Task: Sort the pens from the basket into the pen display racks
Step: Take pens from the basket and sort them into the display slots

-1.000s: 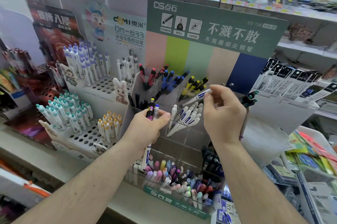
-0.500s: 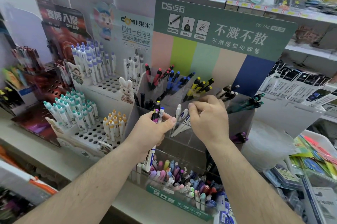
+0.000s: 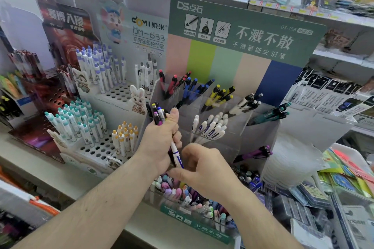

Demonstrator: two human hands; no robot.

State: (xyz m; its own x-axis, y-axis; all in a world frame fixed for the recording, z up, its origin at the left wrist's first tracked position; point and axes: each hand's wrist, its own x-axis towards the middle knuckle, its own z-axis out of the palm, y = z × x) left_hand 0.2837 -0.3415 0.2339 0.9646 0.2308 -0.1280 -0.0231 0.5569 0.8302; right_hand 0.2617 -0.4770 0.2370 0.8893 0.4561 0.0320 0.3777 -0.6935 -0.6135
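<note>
left hand [image 3: 159,143] is raised in front of the clear acrylic rack [image 3: 228,135], fingers curled tight round a bundle of pens [image 3: 159,117]. the bundle's caps, black, yellow and purple among them, stand above the thumb, and the lower end of one white and blue pen [image 3: 177,155] sticks out below the fist. right hand [image 3: 204,169] is just beside and below the left, fingers bent, thumb and fingertips closing on the lower end of that white and blue pen; whether the pinch is firm cannot be told, as the contact is partly hidden by the fingers.

rack contents, back row left to right: red-capped pens [image 3: 172,84], blue-capped pens [image 3: 194,87], yellow-capped pens [image 3: 220,95], black and white pens [image 3: 245,105], teal pens [image 3: 271,116]. middle row holds a full compartment of white pens with blue print [image 3: 210,127]. one purple pen [image 3: 255,153] lies tilted in a lower right compartment. the front tray [image 3: 194,220] with the green label strip carries pastel pens [image 3: 176,190], lying close together.

left of the acrylic rack stands a white perforated stand [image 3: 97,147] with teal-capped pens [image 3: 74,121], orange-capped pens [image 3: 125,137] and, on its upper tier, lilac-capped pens [image 3: 101,66], all upright in holes. the green header card [image 3: 242,32] rises behind the acrylic rack. no basket can be made out.
</note>
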